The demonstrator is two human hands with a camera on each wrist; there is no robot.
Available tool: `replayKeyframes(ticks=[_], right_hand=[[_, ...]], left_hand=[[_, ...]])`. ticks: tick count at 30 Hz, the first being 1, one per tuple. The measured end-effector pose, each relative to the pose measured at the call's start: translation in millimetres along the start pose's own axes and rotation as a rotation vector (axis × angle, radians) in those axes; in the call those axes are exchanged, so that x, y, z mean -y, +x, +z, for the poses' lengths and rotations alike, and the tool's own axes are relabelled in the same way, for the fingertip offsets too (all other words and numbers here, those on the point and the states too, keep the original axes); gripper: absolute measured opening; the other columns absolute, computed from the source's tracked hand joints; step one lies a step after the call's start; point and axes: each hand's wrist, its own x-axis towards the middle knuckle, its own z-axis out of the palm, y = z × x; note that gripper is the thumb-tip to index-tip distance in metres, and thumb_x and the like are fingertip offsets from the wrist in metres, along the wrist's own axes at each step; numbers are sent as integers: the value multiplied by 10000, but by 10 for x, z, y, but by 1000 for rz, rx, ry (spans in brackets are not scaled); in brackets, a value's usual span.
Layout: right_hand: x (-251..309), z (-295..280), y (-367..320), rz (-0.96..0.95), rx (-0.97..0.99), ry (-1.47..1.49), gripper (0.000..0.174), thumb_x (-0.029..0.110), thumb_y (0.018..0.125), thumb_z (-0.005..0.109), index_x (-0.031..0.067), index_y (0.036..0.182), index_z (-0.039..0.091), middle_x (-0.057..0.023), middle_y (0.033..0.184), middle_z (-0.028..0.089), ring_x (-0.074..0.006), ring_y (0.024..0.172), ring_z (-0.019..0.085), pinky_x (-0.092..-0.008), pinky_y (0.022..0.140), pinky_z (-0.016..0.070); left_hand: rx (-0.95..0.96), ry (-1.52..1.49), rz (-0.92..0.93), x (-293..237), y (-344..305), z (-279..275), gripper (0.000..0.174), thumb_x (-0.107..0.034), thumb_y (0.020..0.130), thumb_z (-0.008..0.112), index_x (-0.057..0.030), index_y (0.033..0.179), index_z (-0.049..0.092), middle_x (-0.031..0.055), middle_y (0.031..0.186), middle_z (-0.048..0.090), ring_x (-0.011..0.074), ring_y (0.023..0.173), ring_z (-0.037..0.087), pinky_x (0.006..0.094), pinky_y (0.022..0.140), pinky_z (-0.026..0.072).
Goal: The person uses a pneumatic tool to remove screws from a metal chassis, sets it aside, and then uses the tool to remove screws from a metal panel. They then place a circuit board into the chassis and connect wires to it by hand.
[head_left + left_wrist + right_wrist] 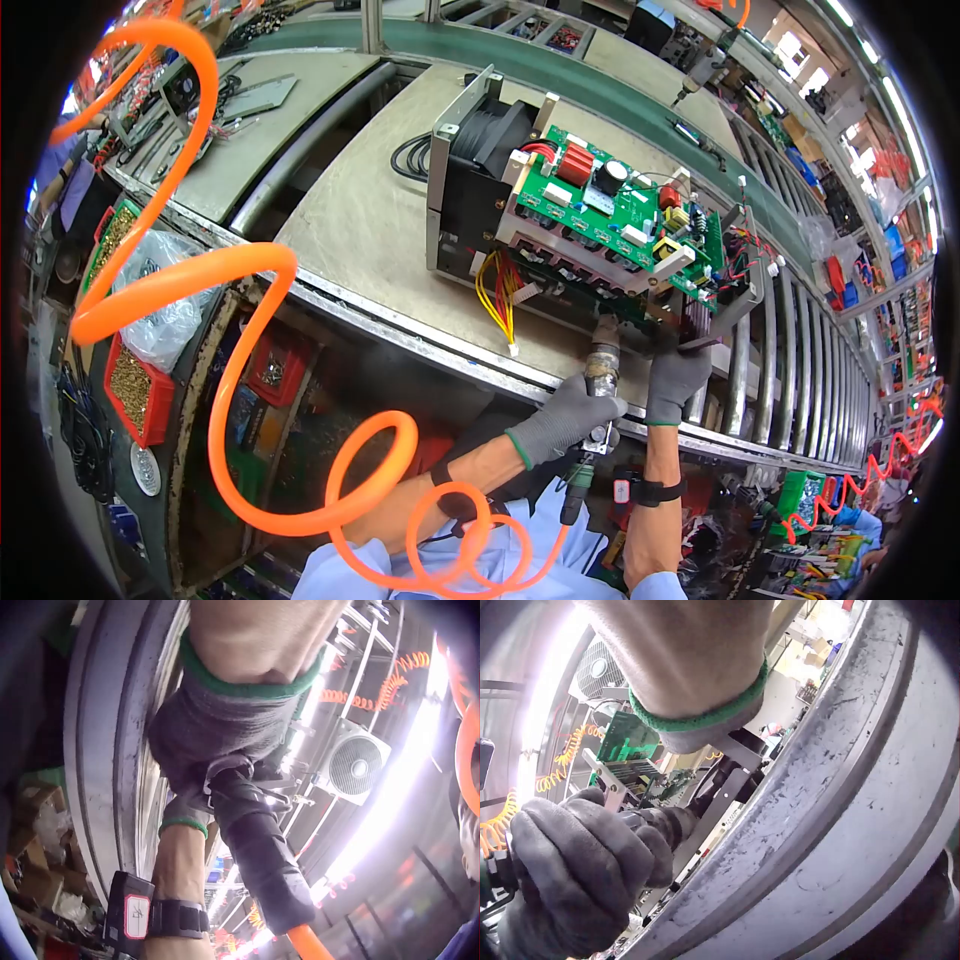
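Observation:
In the head view my left hand, in a grey glove with a green cuff, grips an air screwdriver. Its tip points at the lower front of an electronic unit and is hidden there. The right wrist view shows the gloved fingers curled round the tool body. Behind the hand, the black-wrapped tool end joins an orange air hose. My right hand, gloved alike, reaches to the unit's front right corner, beside the tool. Its fingertips are hidden, and I cannot tell what they hold.
A green circuit board tops the unit, with loose yellow and red wires hanging in front. The orange coiled hose loops across the left side. Metal rollers lie to the right. A red bin of small parts stands at left.

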Motion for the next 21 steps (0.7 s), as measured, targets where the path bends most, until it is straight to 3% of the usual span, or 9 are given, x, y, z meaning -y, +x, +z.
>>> replayKeyframes(ticks=[4,7,9,11,13,14,17,18,21], right_hand=[[147,-128,27,32,92,-66,465,112,857,761,28,1300,650,-107,1131,732,-165,998,697,-313,840,527],[174,-267,71,-31,231,129,520,117,854,768,26,1344,616,-74,1157,699,-159,995,672,-305,827,521],[57,-406,13,86,330,93,541,38,867,613,25,1406,566,-105,1156,649,-158,907,634,-288,787,524],[99,-666,-85,470,441,361,557,-9,854,495,-30,1411,517,-159,1152,621,-164,895,645,-278,777,559],[8,-703,-344,578,314,605,344,91,947,529,-88,1239,572,-151,1006,628,-173,839,677,-269,728,572],[55,-709,-430,547,290,631,369,151,1026,509,-108,1289,531,-167,1032,633,-195,779,688,-298,696,598],[281,-825,-473,704,370,693,393,218,1050,533,-80,1308,535,-159,1000,650,-174,713,679,-288,627,583],[407,-862,-438,726,437,586,373,229,1039,566,-48,1287,589,-115,930,654,-142,710,672,-269,613,568],[278,-750,-509,548,518,502,339,236,1027,593,-26,1234,651,-79,902,659,-112,710,659,-253,601,553]], left_hand=[[13,-19,-45,-13,-7,18,187,-163,893,692,-39,960,568,66,801,647,154,642,676,313,579,568],[7,-62,-22,-3,-63,78,177,-146,897,681,-28,966,569,84,808,664,175,665,698,321,603,593],[-11,-48,4,11,-96,44,172,-135,899,673,-19,976,572,95,812,672,184,671,703,328,616,604],[30,30,-1,-3,-158,-18,196,-140,895,673,1,993,580,123,832,684,189,657,700,337,614,612],[31,30,-14,-92,-354,2,208,-146,889,673,8,996,583,130,845,689,189,658,704,330,610,608],[23,55,-38,-134,-467,-4,209,-144,889,669,10,1002,585,131,852,691,189,663,708,325,611,606],[30,83,-137,-255,-734,-45,228,-140,892,668,1,1043,572,133,875,698,182,666,711,318,610,602],[26,73,-167,-262,-791,-52,242,-137,891,670,-1,1058,560,136,876,696,185,664,709,319,610,601],[32,49,-204,-245,-873,-57,308,-146,883,674,-7,1110,519,143,879,680,204,660,700,328,605,597]])
